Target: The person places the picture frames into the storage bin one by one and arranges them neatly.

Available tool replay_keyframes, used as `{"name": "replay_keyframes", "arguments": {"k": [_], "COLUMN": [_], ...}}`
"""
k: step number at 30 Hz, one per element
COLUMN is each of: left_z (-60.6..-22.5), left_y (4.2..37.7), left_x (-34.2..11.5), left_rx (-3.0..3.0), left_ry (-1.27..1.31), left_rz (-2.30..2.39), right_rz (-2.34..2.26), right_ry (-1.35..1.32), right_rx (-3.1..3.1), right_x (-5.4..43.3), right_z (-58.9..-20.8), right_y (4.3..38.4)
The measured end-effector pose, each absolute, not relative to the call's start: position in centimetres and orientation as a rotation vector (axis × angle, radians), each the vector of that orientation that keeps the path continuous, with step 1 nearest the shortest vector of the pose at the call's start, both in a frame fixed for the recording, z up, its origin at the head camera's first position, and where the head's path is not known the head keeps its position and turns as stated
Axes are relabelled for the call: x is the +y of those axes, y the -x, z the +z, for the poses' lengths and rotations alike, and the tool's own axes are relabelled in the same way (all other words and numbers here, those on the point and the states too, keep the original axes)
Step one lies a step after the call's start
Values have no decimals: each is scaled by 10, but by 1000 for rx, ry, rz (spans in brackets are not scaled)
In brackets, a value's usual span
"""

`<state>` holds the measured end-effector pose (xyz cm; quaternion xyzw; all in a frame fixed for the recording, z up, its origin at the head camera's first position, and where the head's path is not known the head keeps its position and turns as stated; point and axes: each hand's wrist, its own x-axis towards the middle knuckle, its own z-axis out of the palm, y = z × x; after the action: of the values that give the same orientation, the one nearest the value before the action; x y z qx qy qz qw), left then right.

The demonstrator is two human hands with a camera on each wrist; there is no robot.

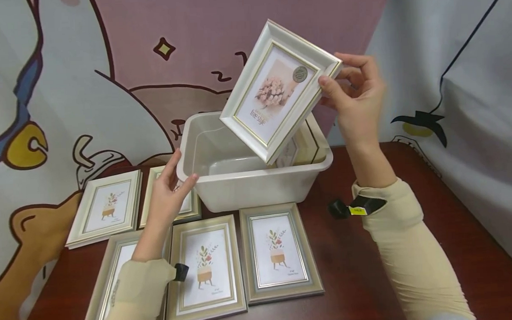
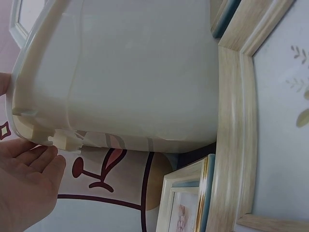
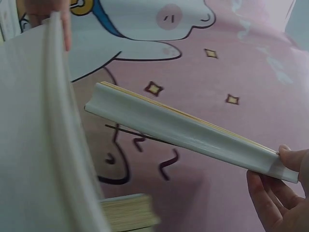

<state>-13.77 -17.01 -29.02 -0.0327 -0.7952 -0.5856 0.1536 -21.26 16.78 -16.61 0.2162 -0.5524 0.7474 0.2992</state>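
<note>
My right hand (image 1: 359,97) grips a white picture frame (image 1: 275,91) by its right corner, thumb on the front and fingers behind. The frame is tilted above a white plastic tub (image 1: 257,190); its print shows pale pink flowers and a round sticker. In the right wrist view the frame (image 3: 188,133) appears edge-on. My left hand (image 1: 166,193) holds the tub's left rim between thumb and fingers; the left wrist view shows the fingers (image 2: 36,157) at the rim's underside. Inside the tub, at the right, stand more frames (image 1: 304,144), partly hidden.
On the dark red table (image 1: 411,248), a beige frame (image 1: 202,272) and a grey-beige frame (image 1: 280,253) lie in front of the tub. White frames (image 1: 107,207) lie stacked at the left, with others partly covered by my left arm. A cartoon-printed cloth (image 1: 149,22) hangs behind.
</note>
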Motion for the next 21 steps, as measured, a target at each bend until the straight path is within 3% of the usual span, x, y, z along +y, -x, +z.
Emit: {"name": "replay_keyframes", "arguments": {"k": [21], "left_z": [-292], "left_y": [138], "left_x": [-170], "left_rx": [-2272], "left_ry": [95], "left_rz": [-1689], "right_rz": [1429], "right_ry": [-503], "right_rx": [-1833], "right_x": [150], "right_z": [-232], "right_y": [218]}}
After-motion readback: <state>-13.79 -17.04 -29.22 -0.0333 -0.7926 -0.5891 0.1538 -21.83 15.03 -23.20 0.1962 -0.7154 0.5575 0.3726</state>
